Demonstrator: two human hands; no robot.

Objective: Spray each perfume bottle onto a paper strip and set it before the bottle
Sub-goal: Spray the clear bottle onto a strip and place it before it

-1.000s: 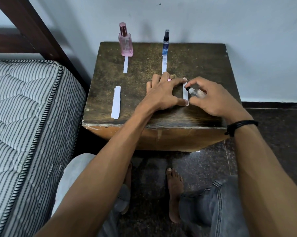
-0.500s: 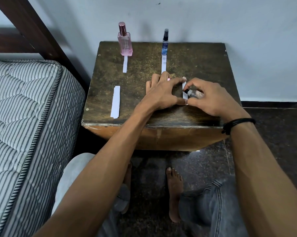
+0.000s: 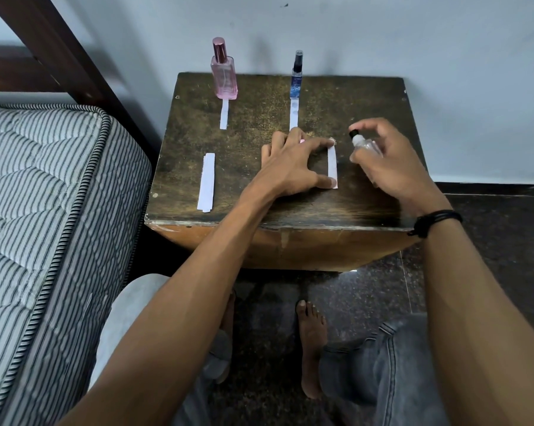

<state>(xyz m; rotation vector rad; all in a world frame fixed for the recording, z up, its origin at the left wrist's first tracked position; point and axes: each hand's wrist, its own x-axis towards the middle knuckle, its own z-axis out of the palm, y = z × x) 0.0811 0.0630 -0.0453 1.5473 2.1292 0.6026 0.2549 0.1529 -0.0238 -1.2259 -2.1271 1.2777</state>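
Pink bottle (image 3: 224, 78) and blue bottle (image 3: 297, 86) have set strips (image 3: 223, 115) before them. Left hand (image 3: 293, 162), fingers spread, pins the third strip (image 3: 332, 162) flat. Right hand (image 3: 385, 164) grips the clear bottle (image 3: 364, 145) just beside it. Placing both is judged outstanding.

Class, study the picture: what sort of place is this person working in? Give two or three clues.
Probably a bedroom at home: a striped mattress and dark wooden bed frame stand beside a small worn wooden table set against a plain wall, and the person's foot is bare.
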